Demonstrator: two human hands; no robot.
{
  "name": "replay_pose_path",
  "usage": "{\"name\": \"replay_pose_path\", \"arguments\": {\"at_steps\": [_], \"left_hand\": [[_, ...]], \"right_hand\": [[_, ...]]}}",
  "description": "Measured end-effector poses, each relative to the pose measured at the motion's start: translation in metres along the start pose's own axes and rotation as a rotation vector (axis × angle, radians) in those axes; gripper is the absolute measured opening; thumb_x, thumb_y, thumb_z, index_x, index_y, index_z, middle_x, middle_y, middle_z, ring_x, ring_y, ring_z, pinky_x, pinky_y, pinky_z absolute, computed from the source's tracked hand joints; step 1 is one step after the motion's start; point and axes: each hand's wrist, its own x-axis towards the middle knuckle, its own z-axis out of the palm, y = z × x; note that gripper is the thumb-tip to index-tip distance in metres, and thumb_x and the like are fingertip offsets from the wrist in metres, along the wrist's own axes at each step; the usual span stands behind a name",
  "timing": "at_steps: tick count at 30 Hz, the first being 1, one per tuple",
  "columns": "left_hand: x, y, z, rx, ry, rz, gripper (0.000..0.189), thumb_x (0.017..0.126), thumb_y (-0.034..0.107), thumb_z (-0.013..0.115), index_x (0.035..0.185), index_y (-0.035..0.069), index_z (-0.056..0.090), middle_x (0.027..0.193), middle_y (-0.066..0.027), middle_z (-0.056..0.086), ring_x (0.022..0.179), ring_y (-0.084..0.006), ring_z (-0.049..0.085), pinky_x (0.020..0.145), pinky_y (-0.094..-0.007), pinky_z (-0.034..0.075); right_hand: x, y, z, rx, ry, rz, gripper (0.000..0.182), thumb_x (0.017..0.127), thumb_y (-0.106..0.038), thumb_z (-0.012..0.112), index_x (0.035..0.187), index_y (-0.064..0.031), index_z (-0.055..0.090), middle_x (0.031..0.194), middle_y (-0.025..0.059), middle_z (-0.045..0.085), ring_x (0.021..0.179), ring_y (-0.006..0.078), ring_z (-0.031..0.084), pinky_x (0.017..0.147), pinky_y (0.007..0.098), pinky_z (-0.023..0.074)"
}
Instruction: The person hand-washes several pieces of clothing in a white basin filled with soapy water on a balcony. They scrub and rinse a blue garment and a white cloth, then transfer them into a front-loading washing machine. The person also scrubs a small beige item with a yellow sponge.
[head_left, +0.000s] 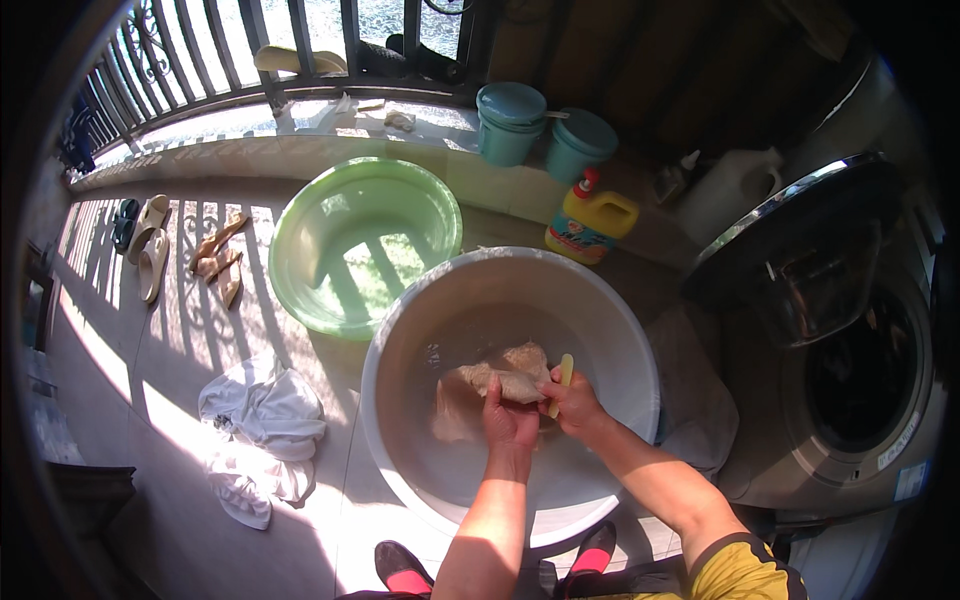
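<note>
A beige wet cloth (499, 379) is gathered between my hands over a large white plastic basin (637, 352) of water, part of it lying under the surface. My left hand (511, 426) grips the cloth from below, thumb on top. With my right hand (576, 405) I hold a pale yellow bar or handle-like piece (567, 369), and its fingers also pinch the cloth's end. What the yellow piece is cannot be told for certain.
A green basin (300, 300) touches or nearly touches the white one. A yellow detergent jug (589, 225), teal lidded buckets (511, 127), an open front-loading washing machine (862, 375), white crumpled cloth (262, 435) and sandals (154, 262) surround them. Metal railing (300, 37) stands beyond.
</note>
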Motion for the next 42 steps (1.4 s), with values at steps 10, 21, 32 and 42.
{"name": "replay_pose_path", "arguments": {"at_steps": [10, 21, 32, 42], "left_hand": [[0.003, 0.007, -0.017, 0.008, 0.25, 0.14, 0.041, 0.099, 0.029, 0.03, 0.125, 0.0, 0.043, 0.123, -0.0145, 0.051, 0.117, -0.031, 0.048, 0.104, -0.0461, 0.035], [-0.019, -0.003, 0.002, 0.042, -0.223, -0.06, 0.051, 0.099, 0.04, 0.025, 0.139, 0.01, 0.033, 0.144, -0.0076, 0.034, 0.132, -0.0256, 0.032, 0.111, -0.0401, 0.025], [-0.018, -0.008, -0.008, 0.113, -0.12, -0.221, 0.053, 0.099, 0.041, 0.019, 0.141, 0.009, 0.027, 0.145, -0.0076, 0.031, 0.134, -0.0231, 0.028, 0.112, -0.037, 0.021], [-0.016, 0.005, -0.009, 0.116, -0.063, -0.158, 0.054, 0.099, 0.041, 0.018, 0.14, 0.007, 0.029, 0.143, -0.009, 0.034, 0.132, -0.0249, 0.031, 0.112, -0.0393, 0.023]], "right_hand": [[-0.007, -0.017, 0.004, -1.231, -0.161, -0.15, 0.022, 0.081, -0.016, 0.067, 0.077, -0.005, 0.048, 0.07, 0.0046, 0.053, 0.065, 0.0153, 0.058, 0.057, 0.0331, 0.048], [0.055, 0.043, 0.021, -1.242, -0.108, -0.462, 0.076, 0.084, -0.047, 0.056, 0.135, 0.003, 0.03, 0.144, 0.0203, 0.029, 0.137, 0.0335, 0.02, 0.111, 0.0432, 0.0157], [0.086, 0.034, 0.006, -0.855, 0.036, -0.103, 0.044, 0.086, -0.031, 0.053, 0.124, -0.0097, 0.046, 0.132, 0.0156, 0.046, 0.124, 0.0326, 0.041, 0.104, 0.0416, 0.0306], [0.081, 0.042, 0.015, -0.786, 0.084, -0.458, 0.044, 0.073, -0.004, 0.057, 0.116, -0.0042, 0.05, 0.113, 0.0122, 0.057, 0.109, 0.0246, 0.054, 0.094, 0.0339, 0.0418]]}}
